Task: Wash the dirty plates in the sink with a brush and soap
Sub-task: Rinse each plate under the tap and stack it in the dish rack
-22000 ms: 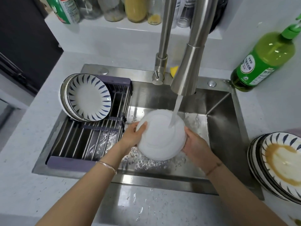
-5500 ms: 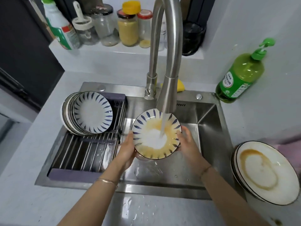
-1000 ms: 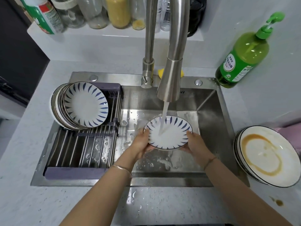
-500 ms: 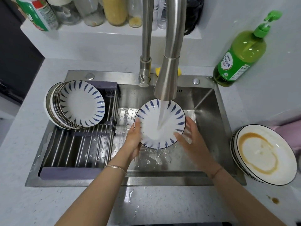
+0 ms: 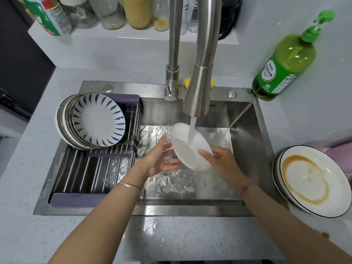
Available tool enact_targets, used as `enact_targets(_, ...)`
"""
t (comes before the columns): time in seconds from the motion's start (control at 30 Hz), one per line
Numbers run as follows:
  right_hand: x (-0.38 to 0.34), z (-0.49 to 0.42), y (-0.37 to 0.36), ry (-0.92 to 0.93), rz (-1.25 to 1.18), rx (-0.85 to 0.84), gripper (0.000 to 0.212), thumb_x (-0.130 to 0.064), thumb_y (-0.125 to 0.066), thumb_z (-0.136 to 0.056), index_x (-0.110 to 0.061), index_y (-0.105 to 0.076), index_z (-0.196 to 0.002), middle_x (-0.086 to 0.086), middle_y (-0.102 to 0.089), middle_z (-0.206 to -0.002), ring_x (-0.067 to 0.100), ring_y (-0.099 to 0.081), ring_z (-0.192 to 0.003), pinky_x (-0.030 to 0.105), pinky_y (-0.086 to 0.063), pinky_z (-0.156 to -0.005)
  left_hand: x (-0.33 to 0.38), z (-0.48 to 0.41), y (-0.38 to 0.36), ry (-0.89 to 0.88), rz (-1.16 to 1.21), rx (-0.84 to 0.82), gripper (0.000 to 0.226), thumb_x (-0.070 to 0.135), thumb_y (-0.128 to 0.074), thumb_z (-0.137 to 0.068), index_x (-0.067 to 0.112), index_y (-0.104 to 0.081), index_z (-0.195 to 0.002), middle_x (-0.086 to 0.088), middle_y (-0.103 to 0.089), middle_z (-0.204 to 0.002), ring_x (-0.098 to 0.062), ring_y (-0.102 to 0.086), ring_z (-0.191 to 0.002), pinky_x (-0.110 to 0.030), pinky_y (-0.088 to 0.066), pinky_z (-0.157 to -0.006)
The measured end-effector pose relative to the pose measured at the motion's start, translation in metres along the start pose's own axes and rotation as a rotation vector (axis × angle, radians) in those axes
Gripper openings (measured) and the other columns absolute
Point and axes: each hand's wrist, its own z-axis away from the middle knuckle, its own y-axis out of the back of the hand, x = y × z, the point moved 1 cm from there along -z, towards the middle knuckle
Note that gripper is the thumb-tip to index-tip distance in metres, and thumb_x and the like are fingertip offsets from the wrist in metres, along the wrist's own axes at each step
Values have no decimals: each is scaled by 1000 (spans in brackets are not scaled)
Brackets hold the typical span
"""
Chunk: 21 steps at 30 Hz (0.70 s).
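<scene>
A small plate (image 5: 187, 151) is turned with its white underside up under the running tap (image 5: 198, 92), over the steel sink (image 5: 245, 134). My right hand (image 5: 219, 159) grips its lower right rim. My left hand (image 5: 162, 159) is open beside the plate's left edge, fingers spread; contact with the plate is unclear. Washed blue-patterned plates (image 5: 95, 121) lean on the drying rack (image 5: 91, 166) at the sink's left. Dirty plates (image 5: 312, 180) with brown sauce rings are stacked on the counter at right. The green soap bottle (image 5: 283, 60) stands at the back right. No brush is visible.
A yellow sponge (image 5: 187, 81) peeks out behind the tap. Jars and bottles (image 5: 133, 14) line the ledge above the sink. A pink cloth (image 5: 342, 157) lies at the far right edge. The wet counter (image 5: 171, 235) runs along the front.
The plate has been flipped from patterned face up to underside up under the water. My left hand has let go of the rim and opened.
</scene>
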Motion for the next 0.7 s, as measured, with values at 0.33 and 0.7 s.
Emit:
enact_targets(0.33,22,13,-35,-639,-892,120,29,-30,-52,-96,-11,-61,-116,4,-70,-107,16,-62,-101,24,-59,-73,-11,-3,26,-39,-191,158,64,58,-61,-86,20,-49,-136,-6,-68,-115,-29,-64,-106,-51,-55,-89)
enact_targets(0.7,9,28,-33,-612,-936,138,28,-26,-50,-98,-10,-64,-116,5,-73,-100,18,-67,-92,31,-58,-66,-12,4,37,-147,-284,204,54,45,-65,-89,19,-49,-133,-9,-66,-117,-28,-65,-103,-42,-57,-84)
